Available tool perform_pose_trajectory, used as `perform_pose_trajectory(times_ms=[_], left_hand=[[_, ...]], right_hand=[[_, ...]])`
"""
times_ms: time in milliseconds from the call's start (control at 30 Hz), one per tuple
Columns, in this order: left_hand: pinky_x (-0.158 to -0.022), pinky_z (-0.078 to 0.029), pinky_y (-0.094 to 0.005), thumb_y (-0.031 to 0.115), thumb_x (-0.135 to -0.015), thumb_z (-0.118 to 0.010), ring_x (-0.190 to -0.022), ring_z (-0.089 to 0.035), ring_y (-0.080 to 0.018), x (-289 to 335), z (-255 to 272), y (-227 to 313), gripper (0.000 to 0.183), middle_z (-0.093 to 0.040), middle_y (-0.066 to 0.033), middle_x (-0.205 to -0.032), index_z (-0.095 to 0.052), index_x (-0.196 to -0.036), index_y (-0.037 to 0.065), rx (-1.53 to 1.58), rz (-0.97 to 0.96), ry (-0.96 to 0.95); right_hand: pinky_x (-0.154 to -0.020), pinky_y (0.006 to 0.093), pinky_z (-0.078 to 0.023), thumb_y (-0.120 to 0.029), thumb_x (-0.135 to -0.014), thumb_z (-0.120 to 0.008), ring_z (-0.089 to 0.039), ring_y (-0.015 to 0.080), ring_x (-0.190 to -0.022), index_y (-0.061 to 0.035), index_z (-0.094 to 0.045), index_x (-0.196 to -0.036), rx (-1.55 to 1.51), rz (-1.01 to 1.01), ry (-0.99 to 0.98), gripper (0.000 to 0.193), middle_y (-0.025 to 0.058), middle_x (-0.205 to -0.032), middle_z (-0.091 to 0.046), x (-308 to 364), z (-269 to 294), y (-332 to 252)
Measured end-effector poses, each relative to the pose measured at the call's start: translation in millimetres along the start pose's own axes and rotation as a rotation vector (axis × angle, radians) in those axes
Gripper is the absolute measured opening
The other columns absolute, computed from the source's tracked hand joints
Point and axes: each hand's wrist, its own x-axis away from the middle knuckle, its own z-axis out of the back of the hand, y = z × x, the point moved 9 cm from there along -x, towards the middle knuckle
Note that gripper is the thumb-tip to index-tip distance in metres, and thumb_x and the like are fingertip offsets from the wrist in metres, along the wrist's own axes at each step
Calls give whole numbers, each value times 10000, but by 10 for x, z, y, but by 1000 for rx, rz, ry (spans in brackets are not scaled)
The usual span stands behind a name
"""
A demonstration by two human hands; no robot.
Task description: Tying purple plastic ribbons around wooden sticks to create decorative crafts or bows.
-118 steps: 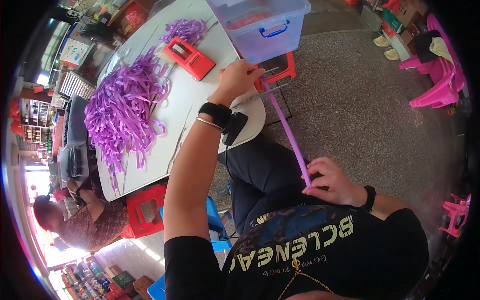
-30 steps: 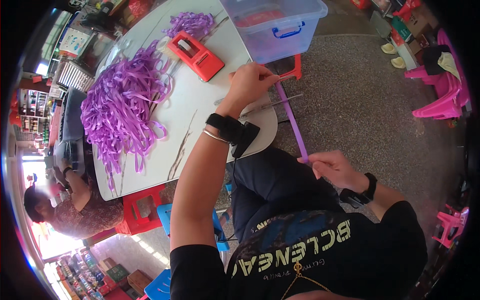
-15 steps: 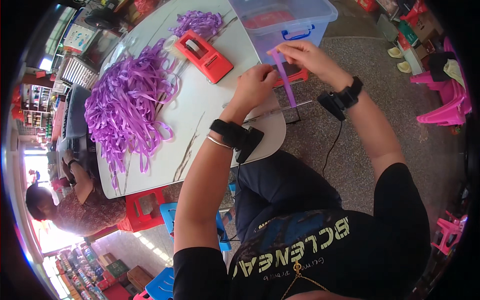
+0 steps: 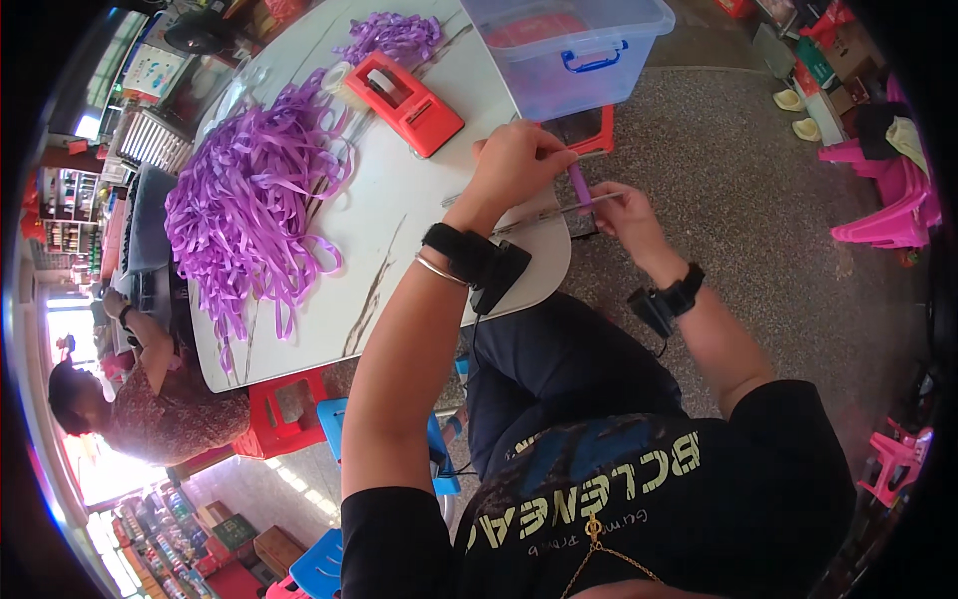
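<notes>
A short strip of purple ribbon (image 4: 579,187) hangs past the table's right edge. My left hand (image 4: 517,168) is closed, thumb and fingers pinching near the ribbon's upper end. Lower down, the ribbon meets a thin clear rod or ruler (image 4: 544,215) that lies on the table and juts out over its edge. At the jutting end is my right hand (image 4: 629,222), its fingers closed by the ribbon's lower part; the exact grip is partly hidden. A red tape dispenser (image 4: 409,105) stands beyond my left hand. Left of it spreads a big heap of purple ribbons (image 4: 254,210).
A smaller ribbon bundle (image 4: 394,40) lies at the table's (image 4: 339,299) far side. A clear plastic bin (image 4: 569,70) with a blue handle rests on a red stool (image 4: 599,135) at the right. Another person (image 4: 150,409) sits at the left. Pink stools (image 4: 888,220) stand far right.
My right hand has swung down and toward me from above the rod to its jutting end. My left hand has shifted slightly right. Less of the ribbon shows.
</notes>
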Motion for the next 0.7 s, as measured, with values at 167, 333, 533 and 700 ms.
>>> perform_pose_trajectory(times_ms=[167,333,533,700], left_hand=[[-668,-341,-425,324,-720,-653,-735,-600,-215,-30,-19,21,176,-637,-24,-751,-703,-779,166,-52,73,-86],[-641,-382,-395,299,-744,-635,-694,-587,-245,61,-2,135,182,-623,-62,-734,-683,-780,127,-69,-5,-17],[-541,-374,-245,254,-910,-475,-584,-441,-103,758,125,516,304,-491,-17,-668,-581,-999,-17,682,32,100],[-536,-314,-228,394,-951,-330,-563,-379,-94,1284,-514,502,470,-440,-9,-648,-404,-1202,4,1260,442,-163]], right_hand=[[-526,159,-371,-155,-843,-606,-485,20,-595,-45,-592,-908,-143,65,1,129,-25,-721,-594,125,-107,10],[-522,157,-366,-154,-829,-626,-495,22,-604,-56,-594,-866,-196,65,61,110,-26,-727,-594,199,-97,-53],[-506,148,-361,-167,-825,-629,-504,8,-613,-75,-610,-879,-171,-68,7,108,-29,-745,-601,236,-144,-89],[-512,151,-356,-199,-832,-619,-497,2,-610,-87,-615,-887,-114,-116,-65,125,-39,-733,-589,291,-216,-174]])
